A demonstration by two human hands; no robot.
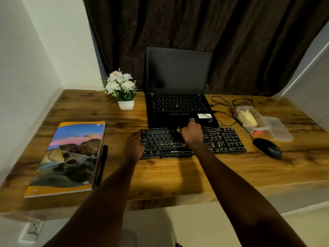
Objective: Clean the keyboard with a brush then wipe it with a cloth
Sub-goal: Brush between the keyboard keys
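Keyboard (224, 139) under R grip (191, 134); L grip (134, 145) at left edge.

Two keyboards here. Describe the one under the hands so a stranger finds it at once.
On the wooden desk, find the open black laptop. The keyboard lies in front of it. Unlike the laptop's own keys, it is a separate slab with a number pad.

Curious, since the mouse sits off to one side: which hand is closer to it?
Right. The right hand is over the middle of the keyboard, the computer mouse lying past its right end; the left hand is at the keyboard's left end.
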